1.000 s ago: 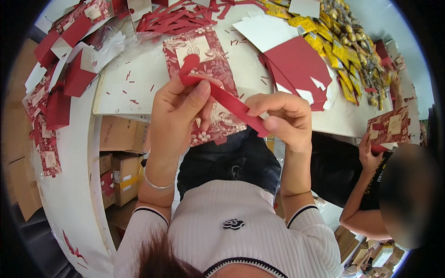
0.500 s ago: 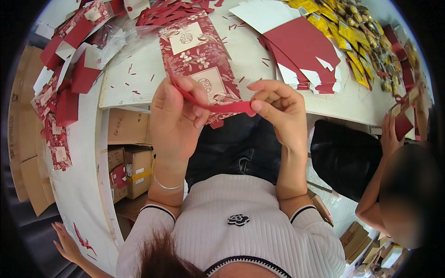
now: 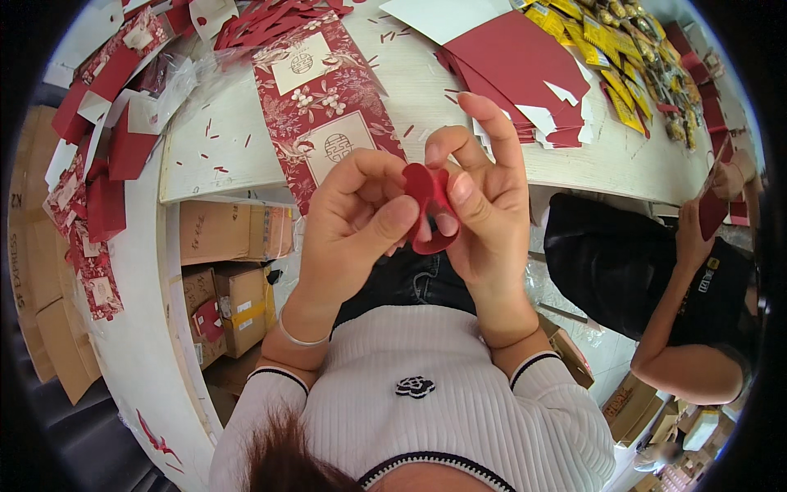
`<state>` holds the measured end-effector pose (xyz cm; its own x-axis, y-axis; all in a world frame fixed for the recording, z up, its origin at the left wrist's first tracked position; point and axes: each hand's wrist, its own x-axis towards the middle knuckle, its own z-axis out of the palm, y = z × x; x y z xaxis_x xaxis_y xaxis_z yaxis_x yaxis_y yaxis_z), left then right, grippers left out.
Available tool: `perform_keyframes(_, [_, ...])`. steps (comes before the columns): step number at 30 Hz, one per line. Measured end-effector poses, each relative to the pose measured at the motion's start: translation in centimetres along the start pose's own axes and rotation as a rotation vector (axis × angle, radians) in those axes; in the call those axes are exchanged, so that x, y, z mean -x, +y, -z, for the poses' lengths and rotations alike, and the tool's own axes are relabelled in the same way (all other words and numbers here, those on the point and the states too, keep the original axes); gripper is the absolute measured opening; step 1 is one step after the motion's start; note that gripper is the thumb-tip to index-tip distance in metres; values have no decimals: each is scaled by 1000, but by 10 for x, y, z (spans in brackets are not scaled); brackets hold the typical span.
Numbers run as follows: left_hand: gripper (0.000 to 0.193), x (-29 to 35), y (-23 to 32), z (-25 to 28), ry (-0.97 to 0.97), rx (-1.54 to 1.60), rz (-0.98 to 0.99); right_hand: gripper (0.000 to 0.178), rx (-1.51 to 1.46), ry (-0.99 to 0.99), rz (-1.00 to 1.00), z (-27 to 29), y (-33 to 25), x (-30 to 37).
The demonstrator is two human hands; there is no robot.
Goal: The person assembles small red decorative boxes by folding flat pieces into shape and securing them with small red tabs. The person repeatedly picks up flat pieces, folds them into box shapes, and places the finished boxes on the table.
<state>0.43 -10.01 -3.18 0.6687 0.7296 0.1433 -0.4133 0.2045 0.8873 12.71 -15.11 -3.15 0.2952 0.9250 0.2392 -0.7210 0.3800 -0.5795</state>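
Above my lap, a red paper strip (image 3: 421, 182) is curled round into a loop, its ends brought close together. My left hand (image 3: 357, 225) pinches one side of it between thumb and fingers. On the other side my right hand (image 3: 492, 217) grips it with the thumb, while its upper fingers are raised and bent. Just beyond my left hand lies a flat red floral card sleeve (image 3: 303, 119) with cream panels, reaching over the table's near edge.
Red strips (image 3: 279, 23) are heaped at the back. Red-and-white card sheets (image 3: 516, 70) are stacked right, near yellow packets (image 3: 589, 39). Folded red boxes (image 3: 131, 135) crowd the left. Cardboard boxes (image 3: 246, 307) stand under the table. A co-worker's hand (image 3: 693, 230) holds red card at right.
The strip, stretched between my hands before, is now bent into a loop. My hands have come together. At lower left, another person's hand has left the view.
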Motion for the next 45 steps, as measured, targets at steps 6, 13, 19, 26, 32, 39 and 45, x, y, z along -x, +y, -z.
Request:
perform_keyframes(6, [32, -1, -1, -14, 198, -253, -245, 53, 179, -9, 179, 0, 10, -1])
perform_keyframes(13, [20, 6, 1, -7, 186, -608, -389, 70, 261, 37, 148, -6, 7, -3])
perform_keyframes(19, [14, 4, 8, -5, 118, -715, -458, 72, 330, -47, 125, -1, 8, -3])
perform_keyframes(26, [9, 8, 13, 1, 179, -757, -366, 46, 350, -124, 20, 5, 7, -4])
perform_keyframes(32, [12, 9, 6, 3, 222, -581, -380, 15, 953, -105, 341, 2, 12, 2])
perform_keyframes(39, [11, 9, 8, 5, 190, -794, -493, 22, 1330, -128, 701, 0, 21, -2])
perform_keyframes(45, [10, 11, 11, 9, 237, -821, -509, 31, 1130, -158, 515, -4, 18, 1])
